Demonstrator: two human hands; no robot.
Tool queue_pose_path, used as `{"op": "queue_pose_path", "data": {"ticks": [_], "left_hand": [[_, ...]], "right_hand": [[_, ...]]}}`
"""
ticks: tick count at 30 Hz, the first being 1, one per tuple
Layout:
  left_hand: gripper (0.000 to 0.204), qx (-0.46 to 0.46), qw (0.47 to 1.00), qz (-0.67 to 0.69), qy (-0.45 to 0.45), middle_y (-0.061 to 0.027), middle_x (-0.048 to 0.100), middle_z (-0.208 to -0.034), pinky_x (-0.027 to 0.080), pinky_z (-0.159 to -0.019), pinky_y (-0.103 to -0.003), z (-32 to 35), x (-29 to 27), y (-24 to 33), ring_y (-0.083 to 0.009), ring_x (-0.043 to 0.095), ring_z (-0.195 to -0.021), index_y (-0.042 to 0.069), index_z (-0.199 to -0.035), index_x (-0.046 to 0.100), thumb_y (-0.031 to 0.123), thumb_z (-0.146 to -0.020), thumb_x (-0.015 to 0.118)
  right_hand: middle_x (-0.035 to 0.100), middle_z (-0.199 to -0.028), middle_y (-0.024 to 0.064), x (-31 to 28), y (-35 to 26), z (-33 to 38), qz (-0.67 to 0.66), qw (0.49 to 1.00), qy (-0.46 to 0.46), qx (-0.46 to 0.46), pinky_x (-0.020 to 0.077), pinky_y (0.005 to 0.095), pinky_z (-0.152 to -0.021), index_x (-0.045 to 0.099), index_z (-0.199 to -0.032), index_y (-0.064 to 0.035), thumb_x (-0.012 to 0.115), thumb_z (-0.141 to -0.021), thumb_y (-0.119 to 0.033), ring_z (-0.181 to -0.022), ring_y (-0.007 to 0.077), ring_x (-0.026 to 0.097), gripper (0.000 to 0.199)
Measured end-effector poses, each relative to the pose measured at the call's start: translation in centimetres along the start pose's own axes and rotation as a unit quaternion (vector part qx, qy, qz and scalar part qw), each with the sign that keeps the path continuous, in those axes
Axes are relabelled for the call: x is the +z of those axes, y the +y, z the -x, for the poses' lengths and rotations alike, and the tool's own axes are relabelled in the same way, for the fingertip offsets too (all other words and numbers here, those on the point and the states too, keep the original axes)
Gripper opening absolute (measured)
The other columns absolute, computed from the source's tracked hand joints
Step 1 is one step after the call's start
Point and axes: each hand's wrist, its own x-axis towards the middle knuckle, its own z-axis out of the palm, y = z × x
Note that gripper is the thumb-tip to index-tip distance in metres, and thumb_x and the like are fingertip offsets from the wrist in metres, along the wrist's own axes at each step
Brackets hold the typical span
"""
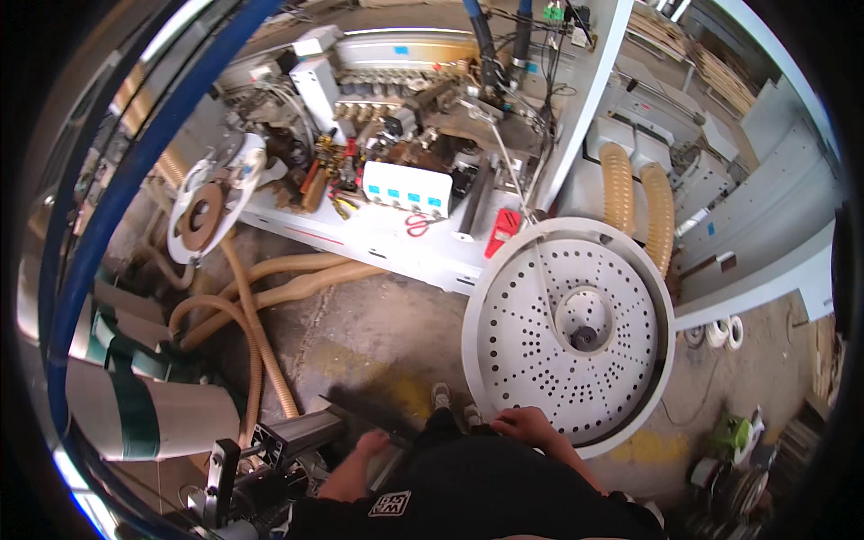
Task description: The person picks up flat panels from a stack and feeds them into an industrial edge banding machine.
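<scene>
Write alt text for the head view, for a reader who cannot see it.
A person's right hand rests on the rim of a round white perforated disc beside an open machine. The left hand hangs near a metal frame.

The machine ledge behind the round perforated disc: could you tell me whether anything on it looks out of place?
Loose hand tools lie on the white ledge: red-handled scissors and a red tool, left beside the open mechanism. The right hand rests on the disc's rim; the left hand is low by the metal frame. Nothing looks spilled or broken.
</scene>
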Motion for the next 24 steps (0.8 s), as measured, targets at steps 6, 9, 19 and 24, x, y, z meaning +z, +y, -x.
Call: {"op": "queue_pose_path", "data": {"ticks": [6,9,19,24], "left_hand": [[0.032,-0.026,0.968,0.25,-0.018,-0.0152,0.071,-0.094,0.055,-0.076,-0.04,-12.8,-11.0,6.8,-0.026,0.07,-0.083,0.006,-0.104,0.068,0.032,-0.09,0.055],[0.029,0.013,0.946,0.324,-0.017,-0.0118,0.071,-0.086,0.055,-0.068,-0.035,-15.7,-12.2,9.1,-0.018,0.069,-0.073,0.003,-0.102,0.067,0.029,-0.091,0.059],[0.029,0.188,0.953,0.134,-0.197,-0.0086,0.071,-0.085,0.054,-0.066,-0.034,-15.2,-5.0,12.5,-0.0189,0.067,-0.07,0.007,-0.106,0.069,0.03,-0.09,0.061],[0.03,0.118,0.967,0.079,-0.212,-0.0082,0.072,-0.086,0.055,-0.066,-0.034,-11.7,-4.8,12.9,-0.0217,0.068,-0.072,0.013,-0.104,0.072,0.036,-0.088,0.061]], "right_hand": [[0.068,-0.071,0.006,1.5,-0.1,3.3,-0.051,0.983,0.135,0.111,0.0515,0.0287,-0.064,0.073,-0.094,-0.0053,0.067,-0.091,-0.027,-0.065,0.0132,0.064,0.022],[0.066,-0.067,0.0056,3.2,0.6,5.5,-0.168,0.943,0.227,0.176,0.0487,0.0285,-0.056,0.072,-0.088,-0.0018,0.064,-0.093,-0.026,-0.059,0.0132,0.061,0.026],[0.066,-0.073,0.0091,22.6,15.8,21.0,-0.301,0.704,0.491,0.416,0.0468,0.0326,-0.052,0.068,-0.089,-0.0013,0.059,-0.094,-0.034,-0.058,0.0176,0.061,0.034],[0.066,-0.077,0.0094,23.3,17.5,23.8,-0.334,0.666,0.433,0.507,0.0471,0.0327,-0.053,0.068,-0.092,-0.002,0.058,-0.094,-0.034,-0.061,0.0185,0.062,0.033]]}}
